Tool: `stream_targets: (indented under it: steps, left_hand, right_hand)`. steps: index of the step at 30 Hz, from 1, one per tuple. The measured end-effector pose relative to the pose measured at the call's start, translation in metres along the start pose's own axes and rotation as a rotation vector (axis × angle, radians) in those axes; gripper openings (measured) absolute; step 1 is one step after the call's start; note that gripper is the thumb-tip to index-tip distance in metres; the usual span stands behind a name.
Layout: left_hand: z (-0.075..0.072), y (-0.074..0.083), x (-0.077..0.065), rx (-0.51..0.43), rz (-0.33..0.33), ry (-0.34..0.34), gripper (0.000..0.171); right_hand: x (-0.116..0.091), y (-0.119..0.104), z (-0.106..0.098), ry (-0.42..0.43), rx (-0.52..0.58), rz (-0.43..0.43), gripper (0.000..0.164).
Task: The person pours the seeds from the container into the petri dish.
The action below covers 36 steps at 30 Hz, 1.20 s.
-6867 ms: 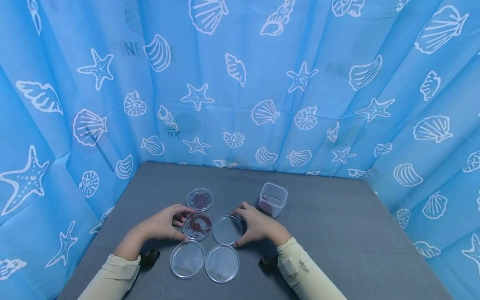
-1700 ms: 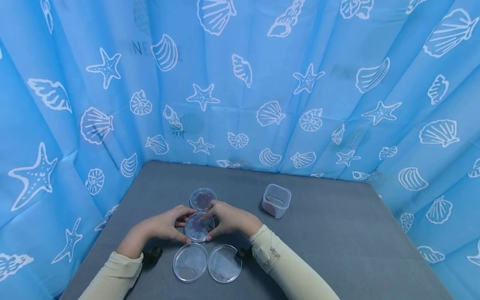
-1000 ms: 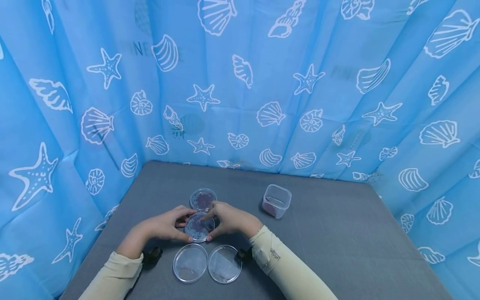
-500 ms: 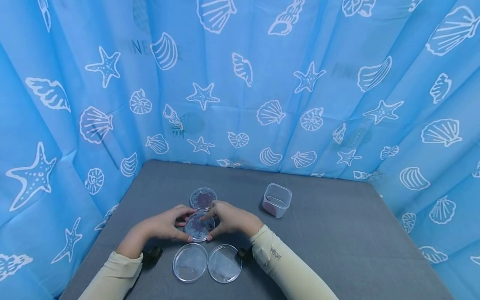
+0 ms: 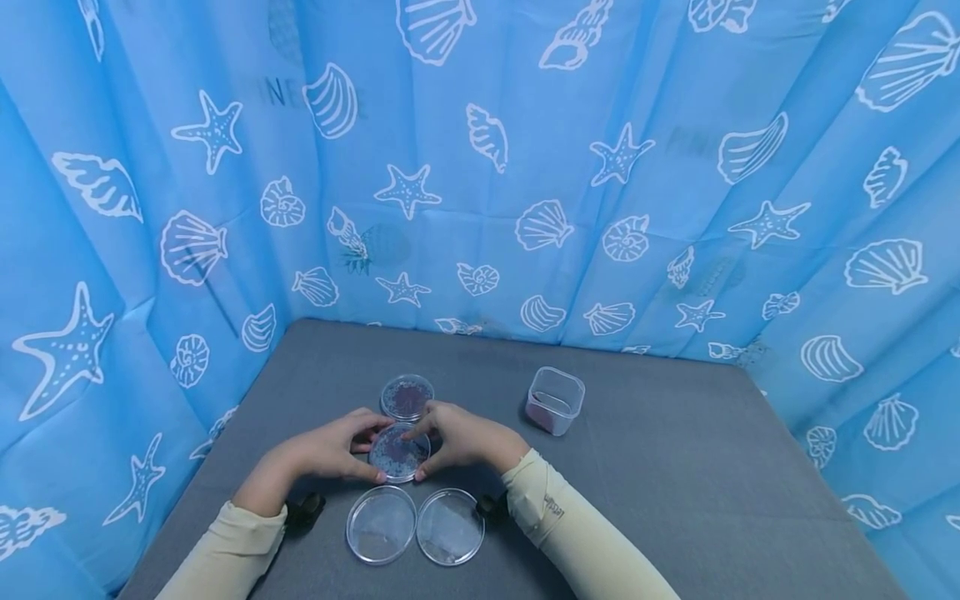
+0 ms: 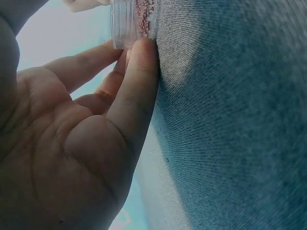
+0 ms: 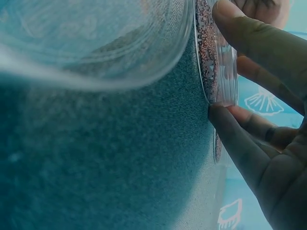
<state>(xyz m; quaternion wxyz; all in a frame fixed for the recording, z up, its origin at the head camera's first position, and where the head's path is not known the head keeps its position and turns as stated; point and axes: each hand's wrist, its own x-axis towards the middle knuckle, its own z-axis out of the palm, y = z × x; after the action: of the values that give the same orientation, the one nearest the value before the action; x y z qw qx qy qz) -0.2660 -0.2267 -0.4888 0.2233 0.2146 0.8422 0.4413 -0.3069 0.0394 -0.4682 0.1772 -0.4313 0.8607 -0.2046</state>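
In the head view both hands meet at the middle petri dish (image 5: 386, 458), which holds small reddish-brown grains and has a clear lid over it. My left hand (image 5: 330, 450) grips its left side, thumb at the near edge. From the right, my right hand (image 5: 468, 437) holds the lid (image 7: 228, 72), one finger over its top and the thumb at the near rim. The right wrist view shows the clear rims stacked over the grains, close against the cloth. Behind it lies another petri dish (image 5: 407, 396) with similar grains.
Two clear round dishes or lids (image 5: 380, 525) (image 5: 450, 527) lie side by side in front of the hands. A clear square tub (image 5: 555, 400) with reddish contents stands at the back right. Grey cloth (image 5: 675, 467) covers the table; a blue shell-print curtain (image 5: 480, 167) hangs behind.
Since the oldest frame, my right hand has brought the clear lid left from beside the middle petri dish onto it. Over the last second or so, both hands stay almost still.
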Motion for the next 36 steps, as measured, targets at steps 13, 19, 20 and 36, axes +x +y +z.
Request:
stream_targets:
  steps: [13,19,20,36]
  left_hand:
    - [0.0002,0.0018,0.0024,0.018,-0.012,0.04,0.085]
    - [0.0025,0.0037,0.0037,0.048,-0.019,0.095,0.085]
    - [0.003,0.004,0.0039,0.049,-0.024,0.103,0.085]
    - [0.0073,0.0,0.0054,0.099,-0.074,0.162,0.087]
  right_hand:
    - [-0.0007,0.0032,-0.0049,-0.015,0.064,-0.005,0.056]
    - [0.0011,0.0056,-0.0056,-0.012,0.05,0.006,0.057]
    - [0.0013,0.006,-0.0056,-0.011,0.049,0.007,0.057]
    - [-0.0058,0.0017,-0.0078,-0.087,-0.045,0.074,0.067]
